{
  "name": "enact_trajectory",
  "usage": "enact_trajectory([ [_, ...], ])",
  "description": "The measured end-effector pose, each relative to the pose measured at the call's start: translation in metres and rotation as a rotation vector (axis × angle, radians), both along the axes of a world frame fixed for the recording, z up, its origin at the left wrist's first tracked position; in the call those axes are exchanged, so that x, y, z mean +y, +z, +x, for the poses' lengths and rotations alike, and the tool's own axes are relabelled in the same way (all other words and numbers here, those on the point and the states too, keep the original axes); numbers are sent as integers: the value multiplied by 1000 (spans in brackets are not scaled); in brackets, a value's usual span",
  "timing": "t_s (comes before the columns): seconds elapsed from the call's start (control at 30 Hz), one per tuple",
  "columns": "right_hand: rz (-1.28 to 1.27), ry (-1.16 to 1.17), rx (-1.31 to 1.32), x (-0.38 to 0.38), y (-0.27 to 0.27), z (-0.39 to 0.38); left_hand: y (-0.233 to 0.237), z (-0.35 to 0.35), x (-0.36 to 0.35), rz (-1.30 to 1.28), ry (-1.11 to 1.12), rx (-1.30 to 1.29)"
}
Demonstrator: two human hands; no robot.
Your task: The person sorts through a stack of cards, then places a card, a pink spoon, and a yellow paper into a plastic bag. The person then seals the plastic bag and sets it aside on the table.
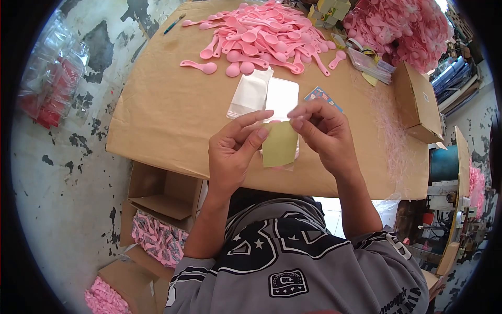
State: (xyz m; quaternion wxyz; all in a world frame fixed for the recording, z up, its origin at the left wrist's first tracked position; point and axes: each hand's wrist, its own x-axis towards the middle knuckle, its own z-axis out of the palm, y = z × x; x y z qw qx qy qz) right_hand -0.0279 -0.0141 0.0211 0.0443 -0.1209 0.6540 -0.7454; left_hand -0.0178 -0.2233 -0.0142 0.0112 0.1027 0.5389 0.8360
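My left hand (236, 145) and my right hand (325, 132) are raised over the near side of the table, each pinching a top corner of a small clear plastic bag (285, 168). A yellow-green card (280, 144) fills most of the bag, and a bit of pink shows at its upper edge. Just beyond my fingers lie a stack of clear bags (250, 97) and a shiny white sheet (283, 97). A blue printed card (322, 96) rests past my right fingertips.
Pink measuring spoons (261, 34) are heaped on the brown-covered table (162, 104). At right are a bulging bag of pink spoons (400, 31), a cardboard box (415, 104) and shredded plastic strands (395, 138). A pen (174, 24) lies far left. Open boxes of packed pink items (158, 238) stand below left.
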Motion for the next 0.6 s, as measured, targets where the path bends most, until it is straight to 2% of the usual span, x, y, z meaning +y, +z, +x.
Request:
enact_trajectory([
  [0.13,83,23,192,8,-6,-2,-16,-4,-4,-9,7,154],
  [0.23,121,31,295,11,-5,-3,-10,-3,-5,1,-6,145],
  [0.3,250,37,311,17,5,1,-8,-4,-5,128,-58,60],
  [0.37,324,31,277,19,6,4,-6,-2,-4,91,-62,27],
  [0.43,346,15,188,20,2,6,-4,4,-3,-106,-20,41],
  [0.53,157,-223,136,17,-4,2,16,4,-24,-264,205,114],
  [0.6,498,-407,164,37,-1,-6,16,-9,-46,-366,474,302],
])
